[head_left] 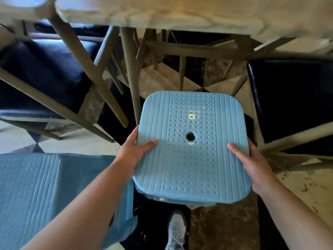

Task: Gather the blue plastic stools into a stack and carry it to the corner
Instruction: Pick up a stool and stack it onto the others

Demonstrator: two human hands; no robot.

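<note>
A blue plastic stool (191,166) with a ribbed, dotted seat and a round centre hole is in the middle of the view, seen from above. My left hand (134,152) grips its left edge, thumb on top. My right hand (252,159) grips its right edge the same way. Its legs are hidden below the seat; a second blue rim shows just under the near edge. Another blue stool (32,192) stands at the lower left, partly behind my left forearm.
A pale wooden table (162,13) spans the top. Dark-cushioned chairs with wooden legs stand at the left (41,73) and right (292,98). The floor is tiled in cream and dark squares. My grey shoe (177,230) is below the held stool.
</note>
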